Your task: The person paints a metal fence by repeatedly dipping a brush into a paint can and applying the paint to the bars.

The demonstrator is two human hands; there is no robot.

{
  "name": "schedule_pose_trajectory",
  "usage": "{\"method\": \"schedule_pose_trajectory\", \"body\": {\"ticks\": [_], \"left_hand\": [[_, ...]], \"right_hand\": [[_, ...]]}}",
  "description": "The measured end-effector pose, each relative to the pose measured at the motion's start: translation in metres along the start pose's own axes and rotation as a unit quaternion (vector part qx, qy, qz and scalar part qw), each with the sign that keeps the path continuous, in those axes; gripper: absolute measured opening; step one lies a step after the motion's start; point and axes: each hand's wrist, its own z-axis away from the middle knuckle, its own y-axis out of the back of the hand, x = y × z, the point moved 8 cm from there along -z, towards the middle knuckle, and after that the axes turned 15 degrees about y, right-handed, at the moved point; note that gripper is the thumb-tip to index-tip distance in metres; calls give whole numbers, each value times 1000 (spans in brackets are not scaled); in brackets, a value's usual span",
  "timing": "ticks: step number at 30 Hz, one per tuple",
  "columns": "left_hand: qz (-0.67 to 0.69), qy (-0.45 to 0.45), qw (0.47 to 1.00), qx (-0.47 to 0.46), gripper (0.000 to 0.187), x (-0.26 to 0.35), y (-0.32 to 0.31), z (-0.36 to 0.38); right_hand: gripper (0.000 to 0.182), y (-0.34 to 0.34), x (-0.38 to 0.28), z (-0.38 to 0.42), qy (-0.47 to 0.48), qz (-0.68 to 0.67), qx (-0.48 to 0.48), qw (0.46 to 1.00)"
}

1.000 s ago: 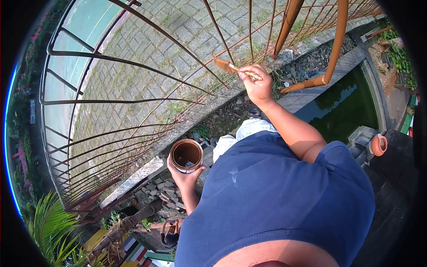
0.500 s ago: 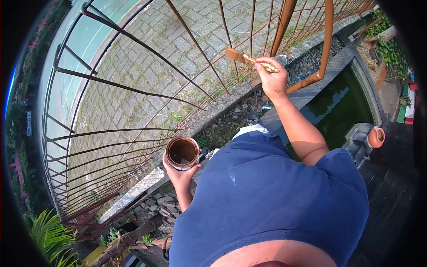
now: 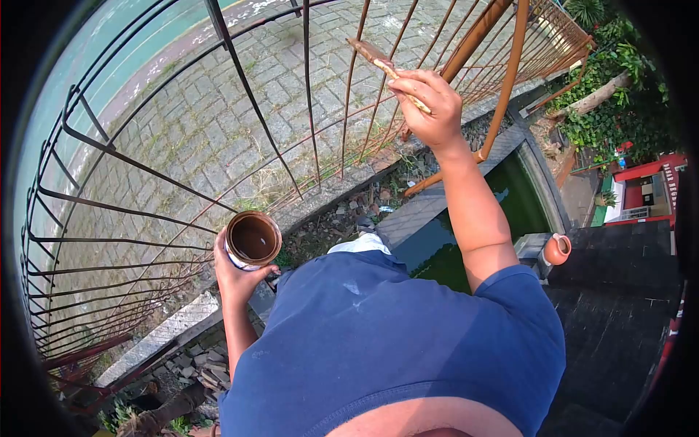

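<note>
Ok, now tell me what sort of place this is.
Probably the grounds of a public or shared property, outdoors: a metal fence borders brick-like paving, with a pool of green water and a clay pot on the other side.

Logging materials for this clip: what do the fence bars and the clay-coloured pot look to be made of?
Fence bars: probably metal, dark and slightly glossy, judging by their thin, bent rods.
Pot: likely terracotta, matte orange-brown, though painted plastic is possible.
</note>
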Motion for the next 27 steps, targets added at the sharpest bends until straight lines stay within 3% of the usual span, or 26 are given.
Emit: {"method": "schedule_pose_trajectory", "body": {"ticks": [3, 6, 8, 10, 13, 16, 20, 23, 27], "left_hand": [[9, 2, 1000, 23, 126, -12, -2, 4], [81, 38, 996, 12, 127, -15, -10, 13], [91, 42, 995, 15, 127, -19, -15, 20], [80, 33, 996, 30, 127, -26, -18, 25], [80, 39, 995, 48, 126, -31, -16, 30], [92, 57, 993, 40, 127, -28, -20, 27], [57, 45, 996, 45, 128, -11, -23, 21], [43, 30, 998, 46, 129, -5, -28, 18], [39, 29, 998, 46, 130, 0, -33, 18]], "right_hand": [[34, 21, -20, -19, 88, 77, 55, 992], [34, -16, -34, 23, 122, 88, -29, 988], [27, -61, -24, 81, 78, 51, -145, 985], [26, -85, -18, 130, 25, -4, -200, 979], [21, -91, -4, 134, -87, -84, -258, 959], [21, -55, 18, 63, -94, -105, -182, 973], [26, 36, 18, -46, 41, 3, 26, 999], [27, 69, 7, -60, 119, 106, 136, 978], [26, 44, -3, -15, 92, 73, 86, 989]]}}
